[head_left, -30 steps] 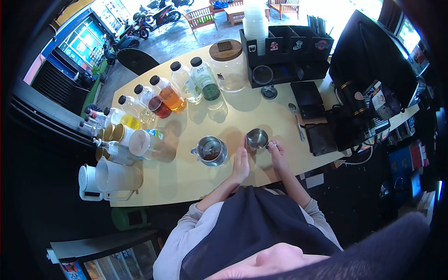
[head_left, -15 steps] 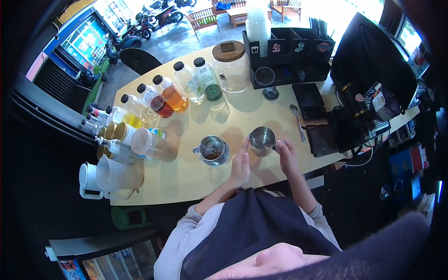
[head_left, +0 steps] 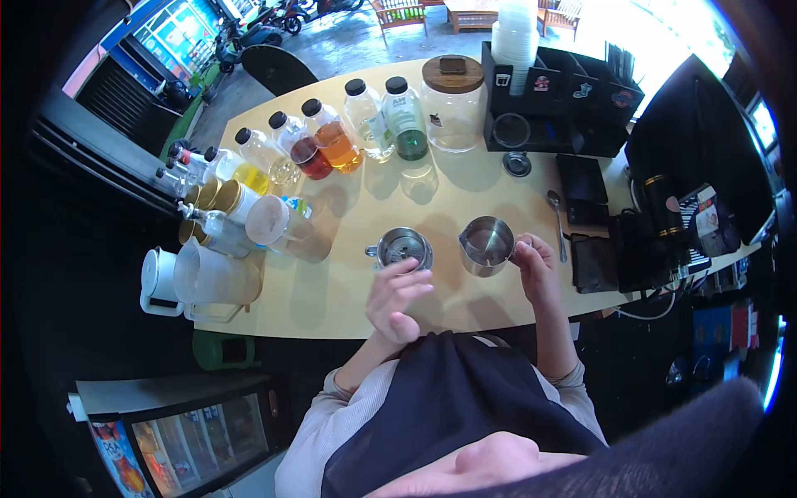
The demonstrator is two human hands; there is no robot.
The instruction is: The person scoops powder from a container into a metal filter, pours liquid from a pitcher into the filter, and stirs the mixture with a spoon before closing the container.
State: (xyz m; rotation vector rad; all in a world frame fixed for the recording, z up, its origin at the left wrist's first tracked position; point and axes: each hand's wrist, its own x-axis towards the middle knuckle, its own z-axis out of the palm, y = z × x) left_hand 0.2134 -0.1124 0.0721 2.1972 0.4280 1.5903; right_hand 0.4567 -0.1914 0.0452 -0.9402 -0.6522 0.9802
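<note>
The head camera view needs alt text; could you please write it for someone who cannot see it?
A person's right hand holds a small metal pitcher by its handle at a pale table, while their open left hand is raised near a second handled vessel. Behind stand black-capped bottles and a black organizer.

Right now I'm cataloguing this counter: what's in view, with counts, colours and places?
Tabletop: 1, beige, centre
Metal pitcher: 1, silver, right hand
Handled cup: 1, silver, centre
Black-capped bottles: several, mixed, back left
Wooden-lidded jar: 1, clear, back
Organiser: 1, black, back right
Cup stack: 1, translucent, organiser
Spoon: 1, silver, right
Plastic jugs: 2, whitish, left
Canister: 1, cloudy, left
Stool: 1, green, below table
Fridge: 1, black, bottom left
Motorbikes: several, dark, outside
Left hand: 1, bare, near cup
Right hand: 1, bare, holding pitcher handle
</note>
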